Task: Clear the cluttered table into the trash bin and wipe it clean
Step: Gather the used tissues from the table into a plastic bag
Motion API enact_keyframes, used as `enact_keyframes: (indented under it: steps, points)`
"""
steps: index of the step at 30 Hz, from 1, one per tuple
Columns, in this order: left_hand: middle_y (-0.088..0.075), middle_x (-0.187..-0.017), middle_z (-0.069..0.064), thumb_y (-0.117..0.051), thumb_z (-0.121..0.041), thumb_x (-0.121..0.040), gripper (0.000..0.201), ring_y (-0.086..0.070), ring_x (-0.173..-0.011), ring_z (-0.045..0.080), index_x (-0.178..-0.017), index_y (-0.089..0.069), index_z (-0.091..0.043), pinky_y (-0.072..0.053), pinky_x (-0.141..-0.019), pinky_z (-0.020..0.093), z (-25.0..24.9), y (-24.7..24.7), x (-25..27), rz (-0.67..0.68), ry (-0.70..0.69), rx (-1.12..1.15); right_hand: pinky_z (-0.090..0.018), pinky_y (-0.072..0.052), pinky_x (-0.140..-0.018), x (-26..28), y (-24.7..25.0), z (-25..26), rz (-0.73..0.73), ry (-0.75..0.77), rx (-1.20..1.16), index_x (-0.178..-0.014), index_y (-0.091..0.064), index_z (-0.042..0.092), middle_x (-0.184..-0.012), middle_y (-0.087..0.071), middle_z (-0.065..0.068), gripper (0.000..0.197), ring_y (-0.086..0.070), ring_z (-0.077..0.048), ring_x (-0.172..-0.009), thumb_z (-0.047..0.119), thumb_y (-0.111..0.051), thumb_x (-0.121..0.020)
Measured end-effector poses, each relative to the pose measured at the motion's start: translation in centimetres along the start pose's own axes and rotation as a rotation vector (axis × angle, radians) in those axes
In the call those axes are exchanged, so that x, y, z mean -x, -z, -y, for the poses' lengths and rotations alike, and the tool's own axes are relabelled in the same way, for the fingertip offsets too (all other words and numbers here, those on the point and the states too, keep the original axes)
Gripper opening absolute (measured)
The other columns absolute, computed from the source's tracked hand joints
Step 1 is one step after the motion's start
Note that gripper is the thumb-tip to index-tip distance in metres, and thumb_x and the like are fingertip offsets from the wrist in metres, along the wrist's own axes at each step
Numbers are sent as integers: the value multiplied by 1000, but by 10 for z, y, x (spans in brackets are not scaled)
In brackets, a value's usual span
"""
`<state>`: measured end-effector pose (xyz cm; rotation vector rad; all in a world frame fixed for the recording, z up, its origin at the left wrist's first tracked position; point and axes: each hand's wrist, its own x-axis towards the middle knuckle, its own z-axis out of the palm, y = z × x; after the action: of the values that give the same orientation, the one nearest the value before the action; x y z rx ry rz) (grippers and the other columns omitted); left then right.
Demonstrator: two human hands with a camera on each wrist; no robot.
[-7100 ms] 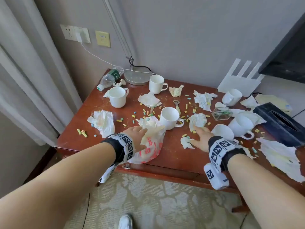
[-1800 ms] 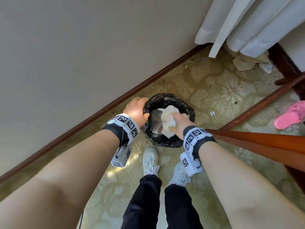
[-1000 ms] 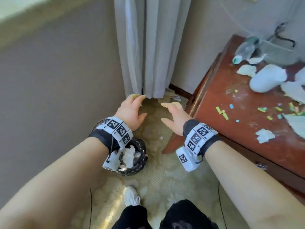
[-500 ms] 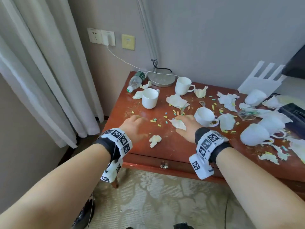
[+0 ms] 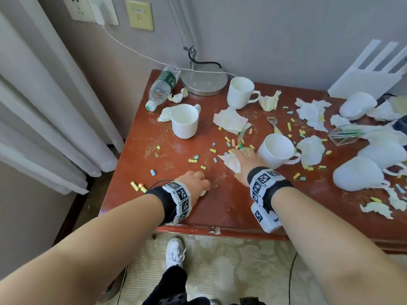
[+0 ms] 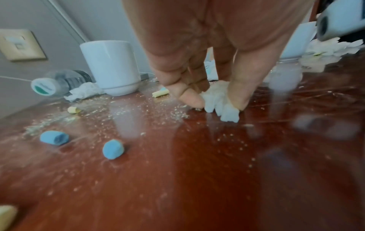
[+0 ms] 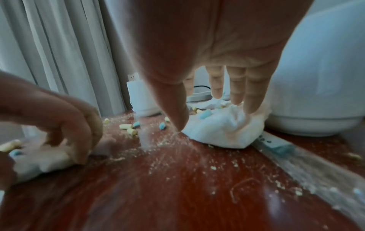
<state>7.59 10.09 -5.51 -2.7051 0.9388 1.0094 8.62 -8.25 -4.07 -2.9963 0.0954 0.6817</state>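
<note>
The red-brown wooden table (image 5: 222, 201) carries the clutter; all positions below are given relative to the upright white mug (image 5: 276, 150) near its centre. A paper wad (image 5: 230, 162) lies just left of the mug under the right hand (image 5: 244, 164). Its fingers (image 7: 250, 96) are spread and nearly straight, tips resting on the wad, thumb tip at the table surface — nothing is gripped yet. A smaller tissue scrap (image 6: 219, 103) lies further left of the mug and toward the front edge. The left hand (image 5: 193, 183) has curled fingers (image 6: 189, 95) and pinches this scrap between thumb and fingertip.

Handling, as judged: both papers are light, soft and crushable. Gather each by closing the fingers over the top into the palm; no edge grip is needed. The mug beside the wad is ceramic and probably fragile, so sweep away from it.

Small pastel pellets (image 5: 193, 160) and fine crumbs (image 6: 110, 112) are scattered left of the mug and behind it — the glossy surface suggests they will roll or slide. More tissues, tipped mugs, a lying plastic bottle (image 5: 161, 89) and a lamp base (image 5: 203, 81) are on the table. White curtains (image 5: 48, 119) hang far left; patterned carpet (image 5: 220, 267) lies below. The trash bin is not in view.
</note>
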Motion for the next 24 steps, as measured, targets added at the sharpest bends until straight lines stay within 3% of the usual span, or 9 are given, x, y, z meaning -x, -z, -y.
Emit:
enact_keyframes:
  steps: [4,8,11,14,17,21,24]
  points:
    - [-40,-131,3,-50,-7,-87,43,-41,-122,26,-128,-44,-22,-40,-98,35,22,19,-3,-75,-39,114,-36,-32,-106,-20,-1,4,77,-14,59,-147,-10,30,-151,-13,-7,72,-31,-30,-132,18,-52,-90]
    - [-47,-122,3,-40,-12,-92,28,-51,-109,25,-118,-50,-16,-40,-88,30,61,57,-2,-262,17,310,-38,-35,-104,-31,4,10,130,-38,120,-139,-27,23,-143,-25,-8,54,-31,-30,-129,15,-48,-89]
    - [-56,-111,6,-37,-9,-92,21,-53,-92,24,-104,-54,-12,-39,-73,27,100,79,-10,-297,157,351,-38,-35,-105,-38,9,11,150,-46,105,-135,-33,19,-141,-27,-7,47,-31,-29,-129,14,-47,-90]
    - [-57,-102,7,-39,-11,-90,23,-56,-86,24,-109,-53,-11,-45,-69,31,136,88,-26,-324,364,379,-38,-35,-104,-45,14,12,144,-35,55,-134,-37,20,-140,-30,-5,43,-33,-27,-128,12,-45,-92]
    - [-47,-123,13,-43,-7,-90,35,-56,-103,33,-125,-43,-8,-49,-83,40,154,90,-44,-369,441,346,-40,-35,-107,-51,15,15,159,-30,47,-133,-38,20,-139,-33,-5,42,-34,-28,-127,14,-46,-93]
    - [-18,-148,6,-48,11,-81,80,-54,-111,34,-147,-14,-18,-51,-85,39,165,91,-70,-294,382,288,-37,-33,-106,-52,14,18,179,-50,41,-132,-39,20,-140,-32,-5,40,-34,-27,-128,17,-49,-94]
    - [-13,-151,6,-54,10,-77,91,-52,-114,36,-149,-9,-22,-51,-88,43,174,92,-86,-275,339,258,-36,-32,-106,-55,16,20,191,-65,21,-131,-41,20,-140,-33,-5,38,-35,-26,-128,9,-45,-95]
